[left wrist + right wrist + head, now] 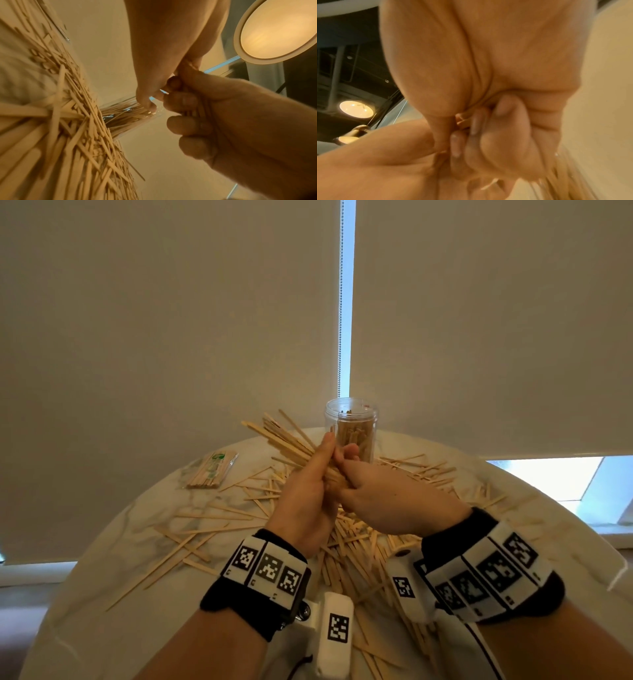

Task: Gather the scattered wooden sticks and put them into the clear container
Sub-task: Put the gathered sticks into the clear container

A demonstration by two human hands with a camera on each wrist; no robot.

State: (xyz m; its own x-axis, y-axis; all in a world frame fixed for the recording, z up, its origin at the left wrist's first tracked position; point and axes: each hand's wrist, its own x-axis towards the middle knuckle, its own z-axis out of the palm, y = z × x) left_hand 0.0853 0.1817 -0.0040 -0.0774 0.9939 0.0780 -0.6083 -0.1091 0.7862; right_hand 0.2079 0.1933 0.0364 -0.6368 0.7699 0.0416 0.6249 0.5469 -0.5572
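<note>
Both my hands hold one bundle of wooden sticks [281, 436] above the table, just in front of the clear container [352, 429]. My left hand [320, 474] grips the bundle with its thumb lying straight along it. My right hand [347, 462] curls round the bundle's lower end, fingers [185, 101] wrapped over the sticks [462, 122]. The bundle fans up and to the left. The container stands upright and open at the table's far edge, partly filled with sticks [126, 115]. Many loose sticks [342, 546] lie scattered beneath my hands.
A round marble table [102, 594] carries the scatter, which reaches toward its left part [191, 539] and right part [431, 474]. A clear packet of sticks [210, 470] lies at the far left. Pale roller blinds [171, 320] hang close behind the container.
</note>
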